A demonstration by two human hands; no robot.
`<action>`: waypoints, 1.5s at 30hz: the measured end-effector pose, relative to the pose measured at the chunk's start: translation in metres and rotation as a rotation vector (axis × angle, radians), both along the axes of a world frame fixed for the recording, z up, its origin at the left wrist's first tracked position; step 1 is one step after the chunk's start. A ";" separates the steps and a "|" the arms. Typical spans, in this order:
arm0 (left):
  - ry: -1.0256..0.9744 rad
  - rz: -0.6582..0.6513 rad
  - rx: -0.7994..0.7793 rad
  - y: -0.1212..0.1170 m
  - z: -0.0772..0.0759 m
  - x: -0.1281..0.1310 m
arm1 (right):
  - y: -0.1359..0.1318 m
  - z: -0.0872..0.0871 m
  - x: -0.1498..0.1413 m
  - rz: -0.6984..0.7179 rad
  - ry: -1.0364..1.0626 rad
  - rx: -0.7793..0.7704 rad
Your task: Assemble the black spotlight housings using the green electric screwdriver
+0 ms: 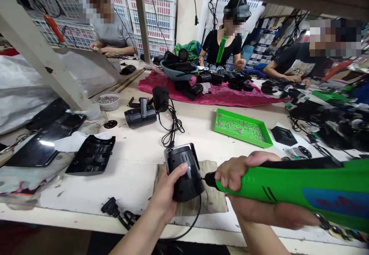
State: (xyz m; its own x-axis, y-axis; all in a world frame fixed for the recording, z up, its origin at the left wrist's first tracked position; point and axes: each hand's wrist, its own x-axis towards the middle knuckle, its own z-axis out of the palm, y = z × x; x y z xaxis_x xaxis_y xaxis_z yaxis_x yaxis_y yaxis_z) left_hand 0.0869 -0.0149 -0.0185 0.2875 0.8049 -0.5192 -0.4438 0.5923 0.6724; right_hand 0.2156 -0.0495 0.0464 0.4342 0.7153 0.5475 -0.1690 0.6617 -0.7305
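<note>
My left hand [168, 193] is closed round a black cylindrical lamp housing [183, 170] with a metal bracket, thumb along its top. The housing lies over a folded grey cloth [217, 199], and a black cable runs from its lower end. In my right hand [248, 174] is a green electric screwdriver [276, 184], held sideways. Its tip meets the housing's right side near the lower end; the screw itself is too small to make out. Left of my left hand lies an open black half-shell [92, 155].
A green tray [243, 128] of small screws and a tub [108, 101] of small metal parts stand on the table. Two black lamp units [141, 114] with coiled cable lie ahead. A plug [111, 207] rests near the front edge. Three people sit across the table.
</note>
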 end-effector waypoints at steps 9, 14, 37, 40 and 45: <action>0.045 -0.063 -0.069 -0.004 -0.003 -0.006 | -0.011 0.016 0.014 0.018 0.091 -0.018; 0.046 -0.041 -0.071 -0.003 -0.006 -0.007 | -0.011 0.018 0.018 0.017 0.071 -0.029; 0.069 0.015 0.011 -0.006 0.002 0.008 | 0.000 0.001 0.008 0.038 -0.013 0.015; 0.087 0.029 0.041 -0.007 0.002 0.009 | -0.004 0.000 0.009 0.043 0.002 0.022; 0.125 0.064 0.044 -0.009 0.002 0.012 | -0.005 -0.005 0.006 0.063 0.024 0.025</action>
